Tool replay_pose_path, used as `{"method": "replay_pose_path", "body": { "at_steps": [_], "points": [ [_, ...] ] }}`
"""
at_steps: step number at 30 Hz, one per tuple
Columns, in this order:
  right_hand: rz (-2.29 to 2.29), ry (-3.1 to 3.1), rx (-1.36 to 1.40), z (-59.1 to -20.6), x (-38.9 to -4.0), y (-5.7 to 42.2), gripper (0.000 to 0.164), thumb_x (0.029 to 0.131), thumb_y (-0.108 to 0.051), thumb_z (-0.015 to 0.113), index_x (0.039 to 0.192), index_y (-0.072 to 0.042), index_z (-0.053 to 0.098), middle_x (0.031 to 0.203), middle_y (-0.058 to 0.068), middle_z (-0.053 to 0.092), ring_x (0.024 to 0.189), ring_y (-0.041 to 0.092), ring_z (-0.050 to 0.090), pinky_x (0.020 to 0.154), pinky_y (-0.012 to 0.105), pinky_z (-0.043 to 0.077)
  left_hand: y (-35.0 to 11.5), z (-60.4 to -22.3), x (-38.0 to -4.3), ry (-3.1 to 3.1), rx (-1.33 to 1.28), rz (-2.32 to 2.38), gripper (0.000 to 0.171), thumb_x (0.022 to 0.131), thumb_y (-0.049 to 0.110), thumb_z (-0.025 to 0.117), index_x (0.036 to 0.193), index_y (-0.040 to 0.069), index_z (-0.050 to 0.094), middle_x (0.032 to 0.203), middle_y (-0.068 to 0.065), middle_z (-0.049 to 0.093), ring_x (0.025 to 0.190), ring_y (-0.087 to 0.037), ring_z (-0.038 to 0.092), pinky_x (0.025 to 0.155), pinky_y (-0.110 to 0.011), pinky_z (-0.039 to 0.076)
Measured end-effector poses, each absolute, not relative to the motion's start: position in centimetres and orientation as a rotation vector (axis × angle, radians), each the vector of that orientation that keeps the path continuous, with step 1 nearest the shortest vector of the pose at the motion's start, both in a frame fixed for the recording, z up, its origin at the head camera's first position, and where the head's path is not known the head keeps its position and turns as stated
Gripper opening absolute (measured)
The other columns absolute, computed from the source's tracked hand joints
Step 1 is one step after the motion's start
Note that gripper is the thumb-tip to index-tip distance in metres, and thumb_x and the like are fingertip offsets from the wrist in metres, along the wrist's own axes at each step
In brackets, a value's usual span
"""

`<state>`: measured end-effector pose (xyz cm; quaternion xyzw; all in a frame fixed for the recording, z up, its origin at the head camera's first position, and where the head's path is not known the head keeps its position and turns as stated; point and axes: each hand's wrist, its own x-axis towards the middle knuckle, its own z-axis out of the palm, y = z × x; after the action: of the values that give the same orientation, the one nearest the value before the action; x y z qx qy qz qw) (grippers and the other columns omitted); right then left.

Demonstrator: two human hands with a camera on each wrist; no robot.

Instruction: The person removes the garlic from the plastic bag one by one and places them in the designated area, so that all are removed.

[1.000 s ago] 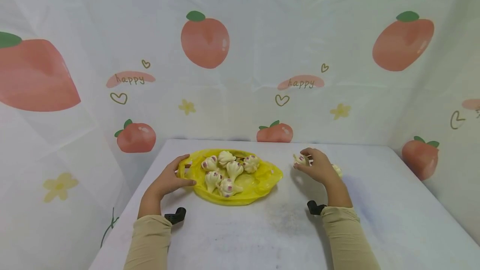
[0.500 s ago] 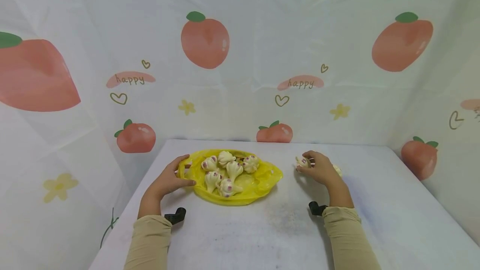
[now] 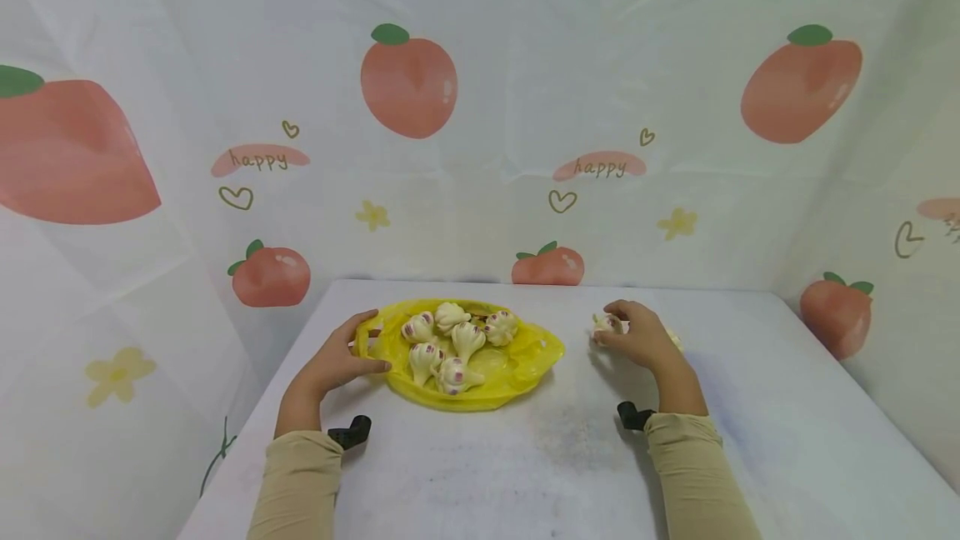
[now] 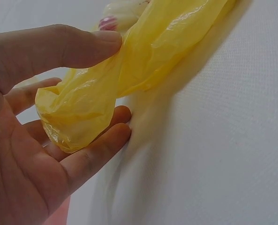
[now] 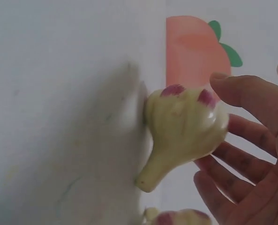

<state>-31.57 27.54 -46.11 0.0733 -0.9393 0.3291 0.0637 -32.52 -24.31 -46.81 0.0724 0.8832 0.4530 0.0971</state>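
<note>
A yellow plastic bag [image 3: 525,369] lies spread on the table, several garlic bulbs [image 3: 468,342] grouped in its hollow. My left hand [image 3: 333,363] holds the bag's left end, thumb in front and fingers behind; in the left wrist view, the crumpled yellow end [image 4: 80,110] sits between them. To the right of the bag, my right hand [image 3: 645,342] holds one garlic bulb [image 5: 185,124] low at the tabletop, its thumb at the upper side and some fingers partly hidden behind. Another garlic bulb [image 3: 675,340] shows beyond that hand.
The table has a white cover [image 3: 480,473] with faint stains. A white cloth backdrop [image 3: 480,190] printed with fruit and flowers stands behind it and along both sides. Black wrist mounts [image 3: 350,432] stick out from under the sleeves. A thin green strand hangs at the lower left.
My right hand and its garlic bulb have shifted slightly right, away from the bag, then stayed nearly still. The left hand and the bag have not visibly moved.
</note>
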Motion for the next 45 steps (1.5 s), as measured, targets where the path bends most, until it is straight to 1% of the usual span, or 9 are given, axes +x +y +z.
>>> {"method": "replay_pose_path", "body": {
  "at_steps": [7, 14, 22, 28, 31, 34, 38, 42, 45],
  "points": [
    [1.048, -2.770, 0.215, -45.3, -31.6, 26.6, 0.053, 0.095, -0.024, 0.078, 0.139, 0.002, 0.063, 0.142, 0.026, 0.063, 0.133, 0.048, 0.057, 0.111, 0.064, 0.048, -24.3, -46.9, -32.6, 2.629, 0.213, 1.333, 0.106, 0.084, 0.027, 0.091, 0.169, 0.021, 0.027, 0.160, -0.024, 0.049, 0.155, -0.049, 0.031, 0.121, -0.068, 0.038],
    [1.201, -2.622, 0.359, -44.4, -31.4, 24.1, 0.052, 0.096, -0.027, 0.080, 0.140, -0.003, 0.064, 0.143, 0.022, 0.064, 0.132, 0.041, 0.059, 0.115, 0.060, 0.048, -24.3, -46.9, -32.5, 2.638, 0.211, 1.326, 0.107, 0.084, 0.027, 0.091, 0.169, 0.021, 0.027, 0.160, -0.024, 0.049, 0.154, -0.049, 0.033, 0.120, -0.067, 0.040],
    [1.310, -2.458, 0.655, -43.1, -30.4, 18.1, 0.046, 0.092, -0.016, 0.084, 0.134, -0.007, 0.067, 0.135, 0.012, 0.070, 0.127, 0.038, 0.064, 0.110, 0.059, 0.052, -24.3, -46.9, -32.6, 2.643, 0.209, 1.310, 0.106, 0.085, 0.028, 0.090, 0.169, 0.022, 0.026, 0.163, -0.023, 0.045, 0.156, -0.050, 0.028, 0.122, -0.069, 0.036],
    [1.380, -2.469, 0.871, -43.3, -29.2, 13.2, 0.044, 0.092, -0.014, 0.083, 0.132, -0.008, 0.068, 0.133, 0.013, 0.070, 0.126, 0.042, 0.063, 0.110, 0.060, 0.052, -24.5, -47.0, -32.8, 2.645, 0.221, 1.318, 0.104, 0.086, 0.026, 0.089, 0.168, 0.023, 0.026, 0.162, -0.023, 0.048, 0.155, -0.049, 0.029, 0.122, -0.069, 0.036],
    [1.383, -2.508, 0.935, -44.0, -28.8, 11.1, 0.043, 0.093, -0.016, 0.083, 0.132, -0.008, 0.067, 0.133, 0.013, 0.069, 0.125, 0.040, 0.064, 0.108, 0.060, 0.053, -24.4, -46.9, -32.9, 2.639, 0.228, 1.323, 0.104, 0.085, 0.026, 0.089, 0.169, 0.024, 0.026, 0.162, -0.023, 0.047, 0.155, -0.049, 0.031, 0.121, -0.068, 0.038],
    [1.354, -2.574, 0.963, -44.6, -28.4, 9.5, 0.046, 0.094, -0.019, 0.081, 0.136, -0.008, 0.066, 0.136, 0.014, 0.068, 0.125, 0.039, 0.064, 0.108, 0.060, 0.052, -24.4, -46.8, -32.9, 2.632, 0.225, 1.331, 0.105, 0.085, 0.026, 0.090, 0.169, 0.025, 0.027, 0.163, -0.022, 0.046, 0.153, -0.048, 0.034, 0.121, -0.066, 0.040],
    [1.336, -2.660, 0.939, -45.5, -28.2, 8.1, 0.050, 0.095, -0.024, 0.080, 0.140, -0.008, 0.065, 0.139, 0.013, 0.066, 0.127, 0.037, 0.062, 0.109, 0.059, 0.052, -24.5, -46.5, -32.7, 2.634, 0.246, 1.330, 0.106, 0.084, 0.027, 0.090, 0.169, 0.025, 0.027, 0.164, -0.022, 0.044, 0.153, -0.050, 0.032, 0.120, -0.068, 0.039],
    [1.305, -2.715, 0.909, -46.4, -28.1, 7.5, 0.052, 0.095, -0.026, 0.080, 0.142, -0.008, 0.064, 0.139, 0.012, 0.065, 0.127, 0.033, 0.061, 0.108, 0.053, 0.053, -24.5, -46.3, -32.6, 2.628, 0.267, 1.335, 0.108, 0.082, 0.027, 0.091, 0.169, 0.023, 0.027, 0.164, -0.021, 0.046, 0.154, -0.052, 0.029, 0.121, -0.071, 0.036],
    [1.269, -2.754, 0.897, -46.7, -28.1, 7.3, 0.054, 0.096, -0.028, 0.080, 0.144, -0.010, 0.063, 0.141, 0.009, 0.065, 0.129, 0.030, 0.061, 0.110, 0.051, 0.053, -24.6, -46.3, -32.5, 2.619, 0.260, 1.349, 0.108, 0.081, 0.025, 0.091, 0.169, 0.024, 0.027, 0.163, -0.020, 0.048, 0.153, -0.051, 0.031, 0.121, -0.070, 0.037]
  ]
}}
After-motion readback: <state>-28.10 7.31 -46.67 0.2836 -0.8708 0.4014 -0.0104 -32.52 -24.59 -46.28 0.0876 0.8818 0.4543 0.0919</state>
